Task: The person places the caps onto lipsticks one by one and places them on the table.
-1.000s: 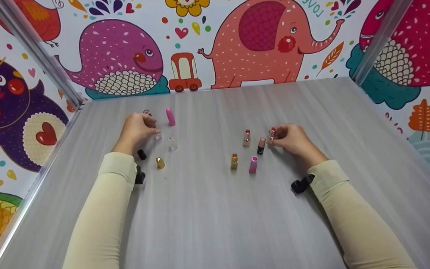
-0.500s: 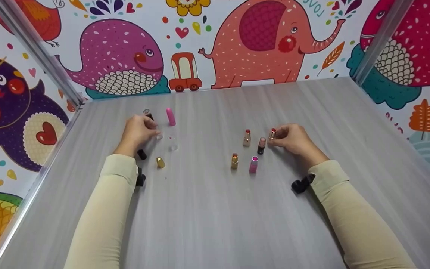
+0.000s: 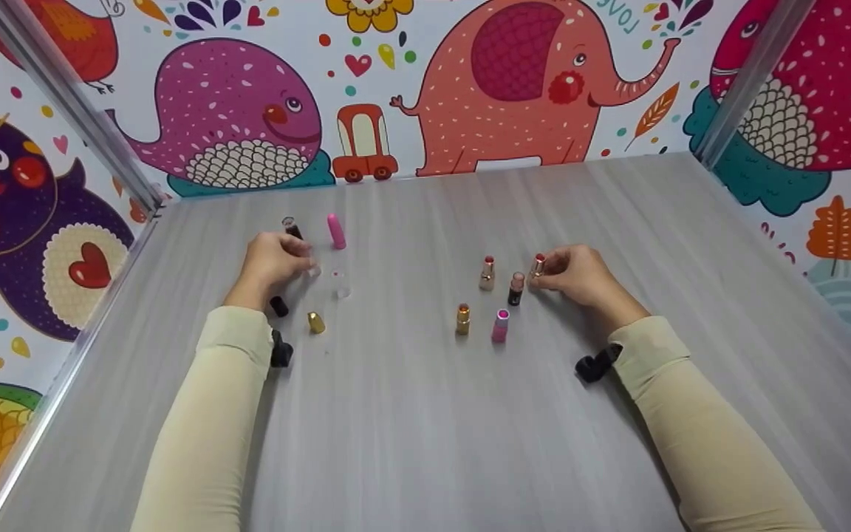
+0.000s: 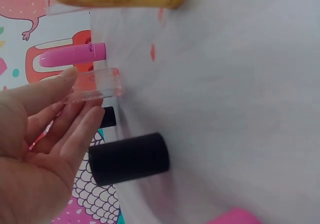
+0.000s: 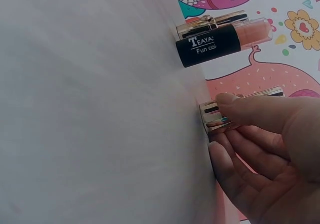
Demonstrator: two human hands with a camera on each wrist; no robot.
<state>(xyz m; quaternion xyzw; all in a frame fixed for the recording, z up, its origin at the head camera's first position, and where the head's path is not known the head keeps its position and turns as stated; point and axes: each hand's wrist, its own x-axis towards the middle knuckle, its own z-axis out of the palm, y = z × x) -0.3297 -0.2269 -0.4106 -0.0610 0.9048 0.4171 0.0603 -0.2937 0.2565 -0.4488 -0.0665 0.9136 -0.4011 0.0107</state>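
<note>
left hand (image 3: 269,262) pinches clear cap (image 4: 102,83), right hand (image 3: 575,273) red lipstick (image 3: 539,264); drift toward eight o'clock could topple black lipstick (image 3: 516,291).

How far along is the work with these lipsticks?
Looks done: the gold lipstick and pink lipstick stand uncapped. In hand: the left hand pinches a clear cap, the right hand a red lipstick. Perhaps left: recapping, since the gold cap sits apart from the gold lipstick.
</note>
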